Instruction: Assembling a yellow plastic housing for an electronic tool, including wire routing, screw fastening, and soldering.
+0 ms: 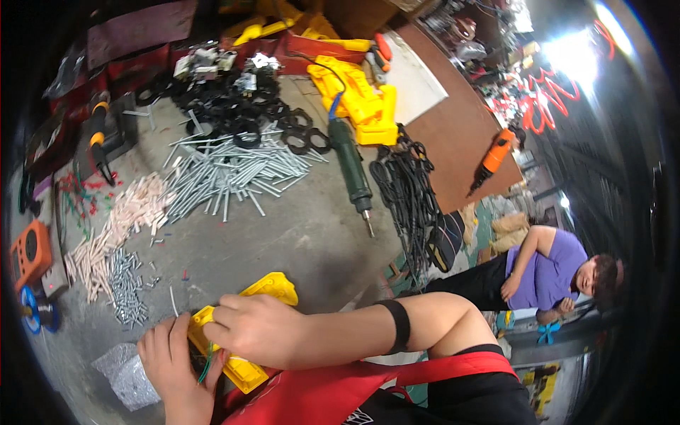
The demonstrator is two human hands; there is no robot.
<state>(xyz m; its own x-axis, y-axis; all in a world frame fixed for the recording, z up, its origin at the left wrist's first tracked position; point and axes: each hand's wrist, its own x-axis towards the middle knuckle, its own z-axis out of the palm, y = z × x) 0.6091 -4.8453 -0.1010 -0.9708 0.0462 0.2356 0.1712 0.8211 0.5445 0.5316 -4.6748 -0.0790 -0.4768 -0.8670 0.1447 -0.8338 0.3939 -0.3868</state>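
A yellow plastic tool housing [246, 374] lies at the near edge of the bench, under both my hands. My left hand [172, 358] grips its left side, fingers bent round the edge. Green wires [205, 370] show beside the left thumb, and a thin white wire [173, 302] sticks up past the fingertips. Reaching across from the right, my right hand [262, 329] is closed over the middle of the housing. Its fingertips are pinched, but what they hold is hidden. The housing's far end [278, 286] shows beyond the right hand.
Long screws [234, 170], short screws [127, 287] and pale sleeves [99, 258] lie in piles. Beyond are black rings [244, 106] and yellow housings [354, 99]. A green power screwdriver [348, 166] lies by black cables [404, 198]. A clear plastic bag [129, 375] is near left; a person [549, 273] sits right.
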